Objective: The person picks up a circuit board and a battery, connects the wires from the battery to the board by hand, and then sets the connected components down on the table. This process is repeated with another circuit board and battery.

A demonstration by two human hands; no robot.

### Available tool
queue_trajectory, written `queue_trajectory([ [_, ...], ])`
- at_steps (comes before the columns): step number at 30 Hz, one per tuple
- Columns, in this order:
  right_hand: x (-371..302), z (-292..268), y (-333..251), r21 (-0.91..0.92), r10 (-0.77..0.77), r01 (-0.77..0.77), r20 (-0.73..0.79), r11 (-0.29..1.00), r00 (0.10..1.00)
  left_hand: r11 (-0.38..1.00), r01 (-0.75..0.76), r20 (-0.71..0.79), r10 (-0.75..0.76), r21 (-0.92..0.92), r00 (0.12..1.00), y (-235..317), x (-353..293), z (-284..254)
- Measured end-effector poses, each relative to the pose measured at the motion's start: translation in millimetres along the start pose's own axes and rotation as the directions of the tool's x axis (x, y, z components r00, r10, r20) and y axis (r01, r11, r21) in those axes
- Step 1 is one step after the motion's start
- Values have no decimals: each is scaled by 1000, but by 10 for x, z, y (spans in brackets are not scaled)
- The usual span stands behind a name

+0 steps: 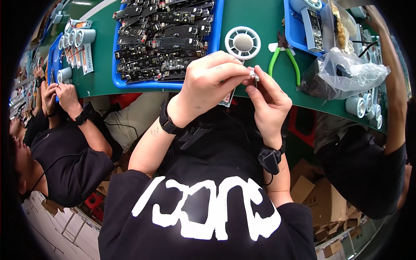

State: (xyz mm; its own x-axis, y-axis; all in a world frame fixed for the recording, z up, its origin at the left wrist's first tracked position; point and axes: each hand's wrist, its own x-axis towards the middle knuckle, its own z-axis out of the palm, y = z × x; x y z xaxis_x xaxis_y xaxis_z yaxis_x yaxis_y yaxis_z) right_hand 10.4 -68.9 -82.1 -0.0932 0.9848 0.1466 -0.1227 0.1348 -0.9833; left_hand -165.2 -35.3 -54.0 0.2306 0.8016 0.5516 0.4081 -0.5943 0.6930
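Note:
Above the table's near edge, my left hand (212,80) and my right hand (271,99) meet with their fingertips pinched. Between them is a small white and silvery part (254,76), mostly covered by the fingers, so its kind does not show. Below my left hand, a narrow strip with print (227,99) shows partly at the table edge. Just beyond my fingers lies a round white fan grille (242,42) with a solid hub. To its right are cutting pliers (284,56) with green handles, jaws pointing away.
A blue tray (168,85) heaped with black circuit boards stands ahead on the left. At right are a clear plastic bag (342,76), another blue tray (289,26) and light-blue fan housings (356,106). More housings (84,38) stand at far left. Co-workers sit on both sides.

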Motion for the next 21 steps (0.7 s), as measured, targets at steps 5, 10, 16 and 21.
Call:
queue_trajectory([
  [5, 31, -25, 11, 19, 13, -13, 1, 1000, 1000, 994, 98, 39, -97, -49, 995, -4, 13, -18],
  [10, 69, -75, -9, -88, -9, 14, 52, 996, 999, 995, 85, 88, -80, -58, 993, -57, 17, -62],
  [16, 98, -140, -21, -175, 3, 16, 108, 984, 994, 997, 47, 103, -41, -54, 994, -91, 41, -44],
  [21, 62, -98, -68, 91, 122, -129, 75, 988, 990, 984, 163, 23, -164, 66, 986, 128, -45, -106],
])
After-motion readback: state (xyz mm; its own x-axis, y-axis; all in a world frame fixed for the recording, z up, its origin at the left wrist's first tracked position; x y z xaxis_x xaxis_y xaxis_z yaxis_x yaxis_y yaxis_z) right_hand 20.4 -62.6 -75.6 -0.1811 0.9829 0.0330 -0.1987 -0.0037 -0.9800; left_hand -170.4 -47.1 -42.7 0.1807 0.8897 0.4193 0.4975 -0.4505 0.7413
